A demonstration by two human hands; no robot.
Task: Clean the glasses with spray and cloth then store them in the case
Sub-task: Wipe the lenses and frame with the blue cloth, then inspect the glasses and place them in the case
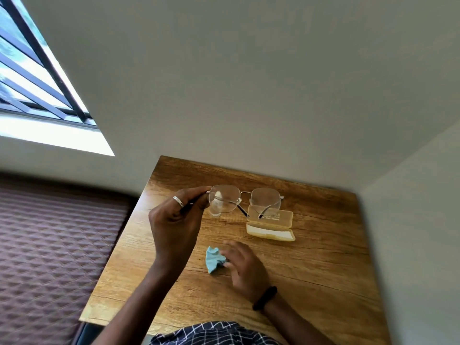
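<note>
The left hand (174,220) pinches the glasses (245,199) at their left hinge corner, thumb and forefinger closed on the frame where the temple joins, the other fingers curled in toward the palm. A silver ring (178,201) sits on one of those fingers. The glasses are held up above the table (323,257), lenses facing the camera, both thin dark-tipped temples folded out behind them and pointing down toward the case. Through the left lens a small clear spray bottle (217,207) shows, standing on the wood just beside the hand; its outline is blurred by the glass.

The right hand (242,266) lies low on the table, fingers loosely bent and resting on the edge of a crumpled light blue cloth (214,261); motion blur makes it impossible to tell whether the fingers actually grip the cloth or only touch it. A black band (265,298) circles the right wrist.

The pale yellow case (271,226) stands open on the table beyond the right hand, lid tipped up toward the wall, its tray bare and light inside. It lies just under the right lens as seen from the head view.

A checked dark garment (214,333) fills the bottom edge, a quilted brown surface (49,245) lies left of the table, and a barred window (37,70) is at upper left
</note>
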